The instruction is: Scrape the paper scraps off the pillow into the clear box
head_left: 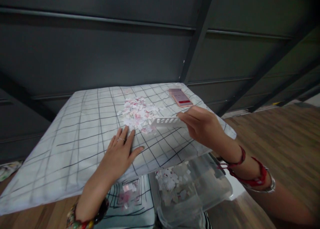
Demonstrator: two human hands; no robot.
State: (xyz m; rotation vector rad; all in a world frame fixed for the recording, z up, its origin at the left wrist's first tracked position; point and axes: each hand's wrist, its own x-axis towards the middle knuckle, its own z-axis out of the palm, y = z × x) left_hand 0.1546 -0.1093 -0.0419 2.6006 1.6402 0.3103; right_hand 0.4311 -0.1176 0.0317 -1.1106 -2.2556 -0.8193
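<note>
My left hand [119, 155] lies flat on the checked cloth [85, 122], fingers spread, its fingertips at the near edge of a heap of small white and pink paper pieces [138, 110]. Between the fingers and thumb of my right hand [201, 124] is one end of a flat white slatted plastic piece [167, 122]. The far end of that piece reaches the right side of the heap. It is partly hidden by my right fingers, and I cannot tell its exact kind.
A phone [181, 98] with a lit screen lies behind my right hand. Below the table's front edge stands a clear plastic bin [212, 189] holding similar paper pieces [172, 180]. Left of it, a small clear packet [127, 194] rests on a patterned surface. Dark panels [100, 52] rise behind the table.
</note>
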